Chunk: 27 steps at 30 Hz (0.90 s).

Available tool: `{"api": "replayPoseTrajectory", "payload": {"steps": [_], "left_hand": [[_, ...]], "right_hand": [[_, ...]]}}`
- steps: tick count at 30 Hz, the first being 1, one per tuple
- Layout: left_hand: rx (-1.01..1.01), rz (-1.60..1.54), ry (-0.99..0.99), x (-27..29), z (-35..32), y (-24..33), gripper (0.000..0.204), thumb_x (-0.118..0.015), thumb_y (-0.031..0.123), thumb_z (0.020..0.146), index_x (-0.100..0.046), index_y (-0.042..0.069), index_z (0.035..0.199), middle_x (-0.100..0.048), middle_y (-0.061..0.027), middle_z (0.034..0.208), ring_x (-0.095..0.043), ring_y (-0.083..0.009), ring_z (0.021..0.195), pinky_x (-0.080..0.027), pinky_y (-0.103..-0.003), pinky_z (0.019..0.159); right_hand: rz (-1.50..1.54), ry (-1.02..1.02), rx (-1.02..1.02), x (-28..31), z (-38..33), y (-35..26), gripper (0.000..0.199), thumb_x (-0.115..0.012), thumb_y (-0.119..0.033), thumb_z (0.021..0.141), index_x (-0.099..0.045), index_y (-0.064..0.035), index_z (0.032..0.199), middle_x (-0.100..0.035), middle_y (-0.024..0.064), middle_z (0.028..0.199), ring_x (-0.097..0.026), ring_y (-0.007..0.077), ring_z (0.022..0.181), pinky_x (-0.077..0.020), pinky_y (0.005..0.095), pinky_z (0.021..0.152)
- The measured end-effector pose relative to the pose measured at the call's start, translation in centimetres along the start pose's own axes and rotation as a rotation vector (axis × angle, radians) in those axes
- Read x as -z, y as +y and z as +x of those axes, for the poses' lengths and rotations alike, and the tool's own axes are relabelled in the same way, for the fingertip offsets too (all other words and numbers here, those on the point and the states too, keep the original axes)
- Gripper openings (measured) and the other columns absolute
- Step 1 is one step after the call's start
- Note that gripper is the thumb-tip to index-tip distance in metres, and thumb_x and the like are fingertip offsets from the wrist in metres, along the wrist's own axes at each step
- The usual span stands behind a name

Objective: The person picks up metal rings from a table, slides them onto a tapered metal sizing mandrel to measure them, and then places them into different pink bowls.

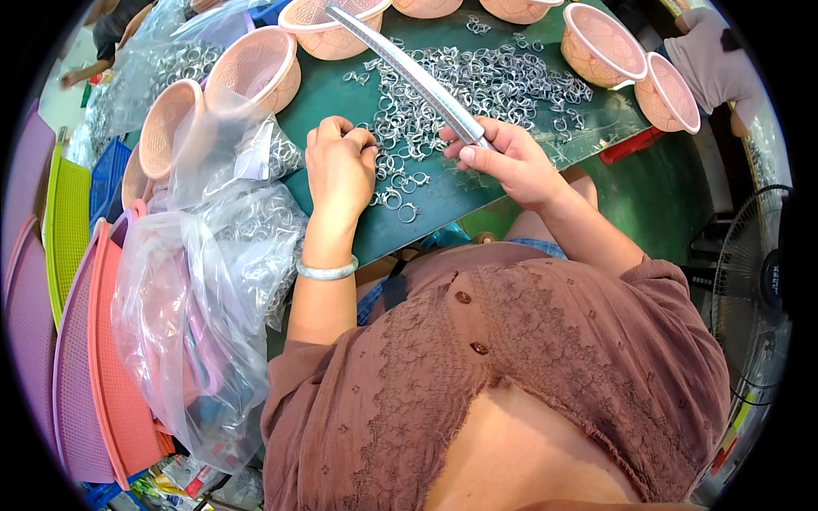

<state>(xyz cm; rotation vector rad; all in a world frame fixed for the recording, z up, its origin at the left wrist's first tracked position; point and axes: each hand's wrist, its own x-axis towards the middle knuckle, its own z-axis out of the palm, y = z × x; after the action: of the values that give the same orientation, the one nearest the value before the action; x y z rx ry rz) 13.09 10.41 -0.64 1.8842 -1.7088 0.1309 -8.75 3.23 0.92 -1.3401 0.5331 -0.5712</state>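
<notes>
A tapered metal ring mandrel [409, 72] slants up and to the left from my right hand [515, 162], whose fingers and thumb are closed round its thick lower end. My left hand [341, 166], with a pale bangle at the wrist, rests at the left edge of a spread heap of silver-coloured rings [477, 85]. Its fingers are curled in toward the thumb; what they pinch, if anything, is too hidden to make out. Several loose rings [394, 199] lie just right of that hand, near the table's front edge.
Pink plastic baskets [601, 47] line the far side of the green table [328, 89]. Clear plastic bags [204, 255] holding rings crowd my left, beside stacked coloured baskets [94, 341]. A fan [750, 281] stands at right. Other people are partly visible at both far corners.
</notes>
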Motion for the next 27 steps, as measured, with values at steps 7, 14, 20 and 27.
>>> {"api": "replayPoseTrajectory", "payload": {"steps": [7, 14, 20, 27], "left_hand": [[0.472, -1.403, 0.081, -0.2, 0.7, -0.1, 0.007, -0.056, 0.008, 0.084, -0.058, 0.003, 0.089, -0.062, -0.0143, 0.097, -0.061, -0.0217, 0.083, -0.048, -0.028, 0.072], [0.617, -2.082, 0.018, 0.2, 0.7, -0.7, 0.027, -0.053, 0.025, 0.091, -0.054, 0.003, 0.106, -0.063, -0.0111, 0.087, -0.060, -0.0214, 0.077, -0.047, -0.029, 0.066], [0.521, -2.059, 0.013, -0.1, 0.5, -0.8, 0.037, -0.053, 0.031, 0.090, -0.052, 0.000, 0.112, -0.057, -0.0054, 0.079, -0.055, -0.0159, 0.074, -0.044, -0.027, 0.063], [0.492, -1.945, -0.091, 0.5, -0.5, 1.1, 0.031, -0.056, 0.020, 0.089, -0.054, -0.002, 0.111, -0.061, -0.0044, 0.085, -0.057, -0.0122, 0.077, -0.047, -0.024, 0.067]], "right_hand": [[-0.159, 0.020, -0.027, 1.1, -1.9, -1.2, 0.025, -0.058, -0.010, 0.083, -0.057, 0.0014, 0.105, -0.056, 0.0024, 0.088, -0.053, 0.0081, 0.079, -0.0429, 0.0215, 0.070], [-0.819, 0.105, 0.385, 2.8, -4.4, -2.8, 0.014, -0.063, -0.003, 0.072, -0.055, -0.0002, 0.083, -0.052, 0.0097, 0.075, -0.052, 0.0225, 0.067, -0.0409, 0.0304, 0.060], [-0.928, 0.127, 0.362, 2.6, -5.5, -2.5, 0.018, -0.065, -0.004, 0.070, -0.052, -0.0012, 0.082, -0.051, 0.0119, 0.079, -0.054, 0.0289, 0.070, -0.0423, 0.0341, 0.060], [-1.023, 0.213, 0.380, 1.2, -5.4, -1.6, 0.019, -0.063, -0.004, 0.070, -0.049, -0.0023, 0.082, -0.051, 0.0106, 0.084, -0.055, 0.0302, 0.072, -0.0439, 0.0368, 0.059]]}}
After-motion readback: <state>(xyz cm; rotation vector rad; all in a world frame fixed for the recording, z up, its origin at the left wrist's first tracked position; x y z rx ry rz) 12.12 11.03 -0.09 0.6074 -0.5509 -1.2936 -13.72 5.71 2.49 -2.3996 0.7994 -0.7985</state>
